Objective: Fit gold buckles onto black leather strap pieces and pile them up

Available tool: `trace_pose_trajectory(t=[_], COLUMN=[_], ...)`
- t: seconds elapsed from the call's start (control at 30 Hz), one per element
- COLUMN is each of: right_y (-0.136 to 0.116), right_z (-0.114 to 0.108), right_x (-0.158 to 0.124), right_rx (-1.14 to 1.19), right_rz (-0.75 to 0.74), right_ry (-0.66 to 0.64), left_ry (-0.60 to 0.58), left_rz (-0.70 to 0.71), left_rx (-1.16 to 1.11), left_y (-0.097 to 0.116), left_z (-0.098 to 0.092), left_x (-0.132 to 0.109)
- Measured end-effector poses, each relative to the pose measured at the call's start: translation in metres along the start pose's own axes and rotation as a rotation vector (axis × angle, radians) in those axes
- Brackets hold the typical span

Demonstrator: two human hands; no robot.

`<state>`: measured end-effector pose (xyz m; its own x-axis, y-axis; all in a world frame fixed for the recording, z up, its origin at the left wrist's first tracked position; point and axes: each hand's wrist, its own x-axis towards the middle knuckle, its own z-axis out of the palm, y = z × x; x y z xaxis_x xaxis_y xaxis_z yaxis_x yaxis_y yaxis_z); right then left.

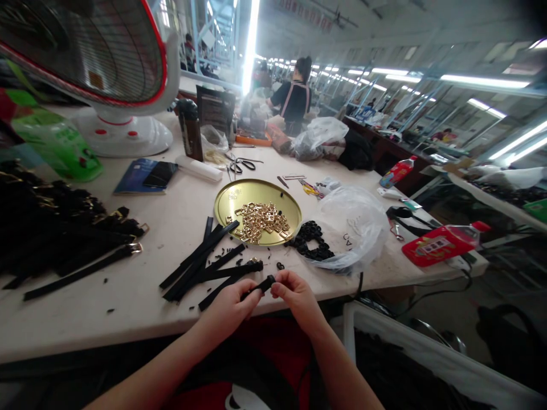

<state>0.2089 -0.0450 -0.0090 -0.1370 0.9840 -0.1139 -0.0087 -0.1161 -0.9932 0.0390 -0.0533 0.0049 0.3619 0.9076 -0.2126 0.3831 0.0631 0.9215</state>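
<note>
One black strap (264,286) was gripped in the left hand (235,302), its end pinched by the right hand (299,297), at the near edge of the pale table (145,290). It bore one gold tray (226,199) heaped with gold buckles (261,221) too many to count, several loose straps (188,279), one clear bag (356,213), two red-labelled bottles (440,246) and one fan (123,136). Around it stretched a large workshop under many tube lights (485,81), one person (294,101) ahead.

Buckles (262,222) on tray (228,199), straps (194,266) left, bag (365,222) right
</note>
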Motion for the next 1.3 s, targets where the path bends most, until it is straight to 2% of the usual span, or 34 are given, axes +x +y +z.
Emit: trace_pose_trajectory(t=[0.1, 0.17, 0.27, 0.4, 0.63, 0.77, 0.93, 1.0, 1.13, 1.23, 1.3], right_y=[-0.003, -0.001, 0.006, 0.015, 0.014, 0.015, 0.009, 0.008, 0.015, 0.022, 0.023], right_z=[-0.001, -0.001, 0.001, 0.006, 0.010, 0.006, -0.001, -0.003, -0.003, 0.002, 0.007], right_x=[-0.001, -0.001, -0.001, -0.001, -0.010, -0.014, -0.018, -0.020, -0.024, -0.026, -0.027], right_rx=[-0.120, -0.156, -0.090, -0.015, 0.058, -0.038, -0.249, -0.221, 0.001, 0.132, 0.101], right_rz=[-0.147, -0.176, -0.156, -0.041, 0.067, 0.057, -0.020, 0.037, 0.190, 0.218, 0.173], right_ry=[0.026, 0.024, 0.057, 0.093, 0.064, 0.098, 0.032, -0.009, -0.057, -0.040, -0.020], left_ry=[-0.054, -0.068, -0.072, -0.066, 0.001, -0.023, -0.109, -0.140, -0.173, -0.162, -0.132], left_rz=[-0.048, -0.056, -0.062, -0.062, 0.024, 0.048, 0.062, 0.086, 0.120, 0.135, 0.126], left_rx=[-0.079, -0.089, -0.089, -0.073, 0.074, 0.174, 0.271, 0.289, 0.307, 0.311, 0.298], left_y=[-0.001, -0.002, -0.003, -0.004, 0.000, 0.000, -0.002, -0.002, -0.001, 0.000, 0.000], left_z=[0.000, 0.000, 0.001, 0.001, -0.004, -0.003, -0.002, -0.002, -0.005, -0.006, -0.004], left_x=[0.001, 0.001, 0.001, 0.003, 0.002, -0.001, -0.005, -0.006, -0.008, -0.009, -0.009])
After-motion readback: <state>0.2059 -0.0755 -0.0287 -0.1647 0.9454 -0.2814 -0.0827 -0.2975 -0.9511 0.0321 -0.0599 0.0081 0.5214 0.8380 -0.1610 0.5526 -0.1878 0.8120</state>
